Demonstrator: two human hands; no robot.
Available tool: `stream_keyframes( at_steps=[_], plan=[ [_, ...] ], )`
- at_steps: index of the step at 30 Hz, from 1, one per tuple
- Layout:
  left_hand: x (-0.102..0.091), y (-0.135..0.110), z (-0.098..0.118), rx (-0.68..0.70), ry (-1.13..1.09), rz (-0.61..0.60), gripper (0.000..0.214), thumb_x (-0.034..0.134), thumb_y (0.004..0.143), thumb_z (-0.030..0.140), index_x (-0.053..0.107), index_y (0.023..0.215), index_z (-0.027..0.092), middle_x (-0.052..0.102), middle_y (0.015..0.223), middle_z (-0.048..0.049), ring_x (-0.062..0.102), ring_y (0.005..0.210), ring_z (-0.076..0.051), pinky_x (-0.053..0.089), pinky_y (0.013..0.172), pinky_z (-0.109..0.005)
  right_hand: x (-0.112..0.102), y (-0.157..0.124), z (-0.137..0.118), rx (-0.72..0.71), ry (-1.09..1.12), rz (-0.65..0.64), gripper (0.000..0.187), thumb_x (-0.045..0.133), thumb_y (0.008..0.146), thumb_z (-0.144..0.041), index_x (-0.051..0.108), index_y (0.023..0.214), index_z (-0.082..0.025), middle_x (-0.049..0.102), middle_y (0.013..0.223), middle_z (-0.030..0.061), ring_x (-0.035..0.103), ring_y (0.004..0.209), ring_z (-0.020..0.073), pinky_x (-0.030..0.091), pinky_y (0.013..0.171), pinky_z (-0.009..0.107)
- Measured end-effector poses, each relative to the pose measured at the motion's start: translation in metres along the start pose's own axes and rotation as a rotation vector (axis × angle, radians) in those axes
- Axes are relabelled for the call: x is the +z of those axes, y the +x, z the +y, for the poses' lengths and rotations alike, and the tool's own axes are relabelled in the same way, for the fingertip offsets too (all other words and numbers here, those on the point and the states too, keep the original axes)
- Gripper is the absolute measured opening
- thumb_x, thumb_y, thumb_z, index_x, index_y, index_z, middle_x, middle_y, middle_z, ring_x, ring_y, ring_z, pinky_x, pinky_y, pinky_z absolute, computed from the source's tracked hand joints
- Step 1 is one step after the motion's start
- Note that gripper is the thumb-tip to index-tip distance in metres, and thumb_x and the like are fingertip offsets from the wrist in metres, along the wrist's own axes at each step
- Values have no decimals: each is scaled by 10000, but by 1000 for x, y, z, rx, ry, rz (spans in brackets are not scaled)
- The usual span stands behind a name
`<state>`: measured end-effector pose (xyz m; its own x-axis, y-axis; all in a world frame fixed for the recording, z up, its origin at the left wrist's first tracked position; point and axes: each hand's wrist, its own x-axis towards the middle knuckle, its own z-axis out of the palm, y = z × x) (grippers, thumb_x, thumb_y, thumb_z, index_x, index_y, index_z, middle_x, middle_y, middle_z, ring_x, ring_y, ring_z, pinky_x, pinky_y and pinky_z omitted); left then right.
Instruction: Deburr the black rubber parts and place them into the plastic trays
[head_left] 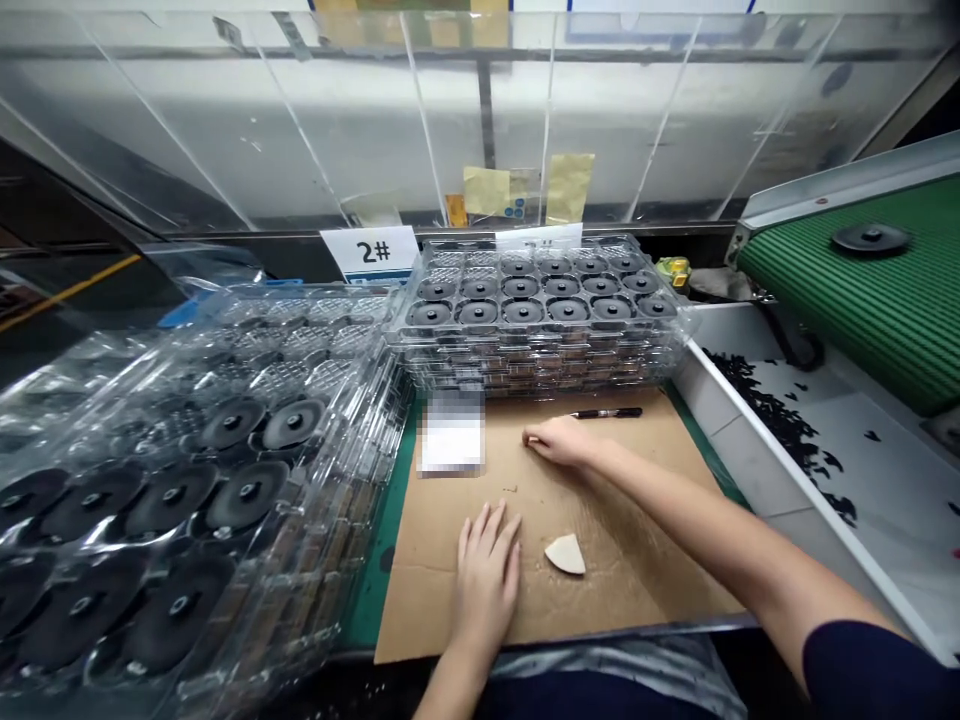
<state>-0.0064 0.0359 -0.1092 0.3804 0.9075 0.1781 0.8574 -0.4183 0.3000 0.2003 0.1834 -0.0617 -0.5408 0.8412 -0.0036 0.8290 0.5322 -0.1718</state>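
My left hand lies palm down on the brown cardboard sheet, its fingers stretched forward. To its right, a little apart from it, is a white wedge-shaped piece with one curved edge. My right hand reaches to the far part of the cardboard, thumb and fingers pinched together. Whatever is between those fingertips is too small to make out. Just beyond that hand lies a black pen. A white paper, blurred out, rests to the left. Between the hands is a tiny scrap.
Stacked clear plastic trays with round black parts stand behind the cardboard. More such trays fill the left side. At right, a green conveyor belt carries a black disc above a white bin of black scraps.
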Motion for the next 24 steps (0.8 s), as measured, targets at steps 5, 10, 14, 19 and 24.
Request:
stream_keyframes(
  at_steps=[5,10,14,19,24],
  plan=[
    [2,2,-2,12,-51,47,366,414,889,191,540,1230,236,500,1363,-85,411,1291,-268,360,1041,-524,-107,-2,48,-47,-192,92,185,557,868,-308,647,897,-149,653,890,32,589,898,136,470,818,342],
    [5,2,-5,23,-99,58,363,423,884,191,540,1224,239,497,1364,-87,404,1295,-277,343,1046,-538,-224,-44,134,247,-440,349,630,309,834,-523,695,737,-34,656,1031,107,511,1076,207,313,699,368],
    [7,1,-7,18,-126,57,369,423,885,185,530,1234,235,492,1367,-97,399,1296,-283,329,1045,-559,-261,-96,206,605,-549,568,957,25,611,-688,573,446,79,571,1057,294,501,1061,322,216,601,472],
    [4,0,-3,-11,-157,65,358,427,880,175,556,1208,241,517,1346,-91,423,1280,-279,343,1042,-550,-240,-140,264,941,-504,875,1003,312,648,-782,642,921,126,531,963,420,540,1000,360,236,553,432],
    [2,0,1,-54,-216,72,352,429,881,174,567,1196,249,517,1348,-77,410,1291,-272,327,1057,-547,-228,-159,276,594,-390,935,942,455,695,-727,362,1369,-75,452,1173,296,504,1076,352,370,665,465]
  ],
)
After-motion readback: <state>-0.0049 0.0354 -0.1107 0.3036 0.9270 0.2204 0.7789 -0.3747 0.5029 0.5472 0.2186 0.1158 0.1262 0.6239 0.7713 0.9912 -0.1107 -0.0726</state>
